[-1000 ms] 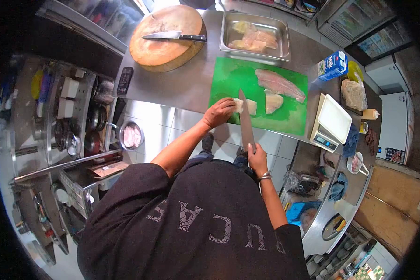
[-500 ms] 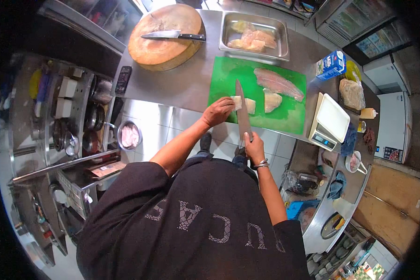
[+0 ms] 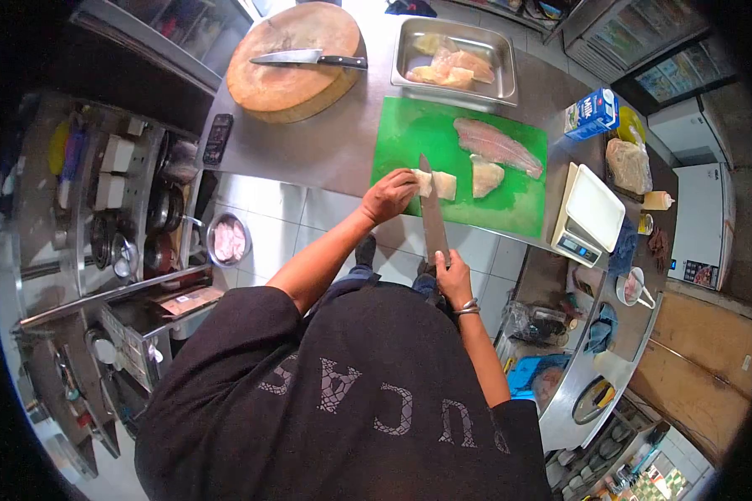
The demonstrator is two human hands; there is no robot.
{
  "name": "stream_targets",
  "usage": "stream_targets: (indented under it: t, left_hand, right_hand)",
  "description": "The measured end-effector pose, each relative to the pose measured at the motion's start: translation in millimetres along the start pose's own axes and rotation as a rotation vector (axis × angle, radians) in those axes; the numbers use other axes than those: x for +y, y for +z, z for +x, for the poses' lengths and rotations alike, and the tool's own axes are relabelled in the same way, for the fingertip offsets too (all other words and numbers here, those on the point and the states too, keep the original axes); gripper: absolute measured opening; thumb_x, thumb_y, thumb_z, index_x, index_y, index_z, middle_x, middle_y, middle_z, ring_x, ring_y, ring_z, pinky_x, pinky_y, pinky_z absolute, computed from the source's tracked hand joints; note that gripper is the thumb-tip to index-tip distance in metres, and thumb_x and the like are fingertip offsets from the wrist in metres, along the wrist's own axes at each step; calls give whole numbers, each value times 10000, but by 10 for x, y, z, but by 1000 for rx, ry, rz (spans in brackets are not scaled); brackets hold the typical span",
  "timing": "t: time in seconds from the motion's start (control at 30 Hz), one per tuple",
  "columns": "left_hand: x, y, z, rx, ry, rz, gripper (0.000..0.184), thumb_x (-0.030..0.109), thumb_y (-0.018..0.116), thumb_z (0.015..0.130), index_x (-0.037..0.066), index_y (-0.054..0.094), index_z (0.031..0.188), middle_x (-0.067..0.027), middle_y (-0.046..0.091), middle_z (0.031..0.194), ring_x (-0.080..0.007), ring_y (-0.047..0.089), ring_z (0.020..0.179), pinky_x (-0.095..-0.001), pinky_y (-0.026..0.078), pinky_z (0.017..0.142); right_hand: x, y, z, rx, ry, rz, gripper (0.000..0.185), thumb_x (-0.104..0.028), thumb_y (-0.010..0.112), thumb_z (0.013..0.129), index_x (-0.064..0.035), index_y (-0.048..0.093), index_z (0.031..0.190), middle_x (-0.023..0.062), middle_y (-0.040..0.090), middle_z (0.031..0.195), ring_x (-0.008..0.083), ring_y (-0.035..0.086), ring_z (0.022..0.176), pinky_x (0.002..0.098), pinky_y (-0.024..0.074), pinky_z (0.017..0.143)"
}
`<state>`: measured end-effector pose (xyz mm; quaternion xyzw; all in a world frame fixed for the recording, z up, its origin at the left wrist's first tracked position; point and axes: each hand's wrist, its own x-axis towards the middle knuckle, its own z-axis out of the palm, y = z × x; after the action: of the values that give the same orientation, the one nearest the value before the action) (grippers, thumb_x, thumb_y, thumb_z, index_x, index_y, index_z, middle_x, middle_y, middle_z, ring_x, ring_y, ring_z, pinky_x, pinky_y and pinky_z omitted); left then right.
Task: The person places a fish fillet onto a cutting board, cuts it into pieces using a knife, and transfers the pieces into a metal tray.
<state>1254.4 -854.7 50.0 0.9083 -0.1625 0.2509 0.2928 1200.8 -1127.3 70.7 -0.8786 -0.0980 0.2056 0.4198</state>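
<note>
On the green cutting board (image 3: 409, 134), my left hand (image 3: 390, 196) has its fingertips closed on the left end of a pale fish piece (image 3: 423, 179). My right hand (image 3: 454, 280) grips the handle of a long kitchen knife (image 3: 434, 225) near the board's front edge. The blade points away from me and lies across the fish, close to my left fingertips. Just right of the blade sits another part of the fish (image 3: 445, 185); whether the two are fully separated I cannot tell. A cut fish chunk (image 3: 486, 177) and a long fillet (image 3: 497, 146) lie farther right.
Behind the board stands a steel pan (image 3: 505, 79) holding pale pieces. A round wooden block (image 3: 292, 92) carries a second knife (image 3: 309, 58). To the right are a kitchen scale (image 3: 593, 213) and a milk carton (image 3: 591, 115). A black remote (image 3: 218, 139) lies at the left edge.
My right hand has drawn the knife back toward my body, so its tip is nearer. My left hand stays on the fish piece. The camera view has shifted slightly.
</note>
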Motion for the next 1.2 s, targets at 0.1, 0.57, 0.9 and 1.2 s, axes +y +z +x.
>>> stream_targets:
  t: [0.1,0.57,0.9,1.2]
  left_hand:
    - [-9,14,-7,4,-14,-30,181,23,720,797,21,721,978,-122,676,1085,-316,654,1085,-406,548,970]
    - [-101,21,-10,-43,-60,-125,225,20,709,800,44,716,1024,-125,674,1117,-335,635,1105,-424,533,974]
    - [-83,-305,788,-761,142,39,448,-6,684,703,125,692,1131,-32,669,1137,-274,543,1238,-426,428,1046]
    - [-248,-347,763,-594,319,52,242,4,675,720,86,700,946,-44,660,1079,-262,577,1162,-399,457,1042]
  right_hand:
    - [15,-15,-68,-63,108,38,339,-324,609,1009,15,623,999,292,689,867,494,675,838,522,529,706]
    - [236,-290,-490,-90,58,-45,368,-351,644,982,5,572,919,254,641,744,464,645,711,489,475,617]
    - [640,-661,-1057,-48,124,72,346,-319,665,996,-32,569,827,30,533,589,105,469,483,318,378,472]
    - [401,-429,-710,-17,302,415,290,-306,631,1027,-72,547,878,-20,514,590,72,476,431,260,369,374]
